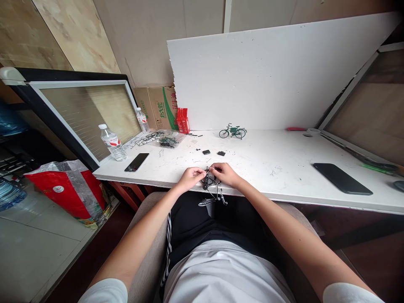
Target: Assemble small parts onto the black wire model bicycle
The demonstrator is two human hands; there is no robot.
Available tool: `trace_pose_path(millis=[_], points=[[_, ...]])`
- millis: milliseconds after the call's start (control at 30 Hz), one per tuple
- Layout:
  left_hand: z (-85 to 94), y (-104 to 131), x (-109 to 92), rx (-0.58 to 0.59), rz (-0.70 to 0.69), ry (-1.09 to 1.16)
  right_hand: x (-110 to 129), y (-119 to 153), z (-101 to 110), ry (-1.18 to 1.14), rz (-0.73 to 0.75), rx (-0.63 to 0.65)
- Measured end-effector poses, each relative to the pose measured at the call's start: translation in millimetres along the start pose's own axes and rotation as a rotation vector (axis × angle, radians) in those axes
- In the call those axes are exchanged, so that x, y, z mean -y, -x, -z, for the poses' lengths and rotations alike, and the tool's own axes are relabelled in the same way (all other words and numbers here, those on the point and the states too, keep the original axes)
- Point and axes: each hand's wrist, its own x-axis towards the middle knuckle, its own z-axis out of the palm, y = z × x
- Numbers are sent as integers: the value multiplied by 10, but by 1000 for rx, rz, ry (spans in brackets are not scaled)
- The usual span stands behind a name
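Note:
A black model bicycle is between my two hands at the table's front edge, one wheel near my fingers and the other end hanging out over my lap. My left hand pinches it from the left side. From the right, my right hand is closed on it too, its fingertips close to those of the left. Any smaller part between the fingertips is too small to make out. Beyond the hands lie small black pieces on the white table.
A finished green model bicycle stands at the back. Leftward are a phone, water bottle, bagged green parts, black part frames and a red box. A dark phone lies right; a white board stands behind.

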Motion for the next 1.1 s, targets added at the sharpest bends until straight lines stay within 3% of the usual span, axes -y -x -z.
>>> trace_pose_path(millis=[1100], points=[[-47, 29, 58, 9, -94, -90, -7, 2, -9, 48, 4, 23]])
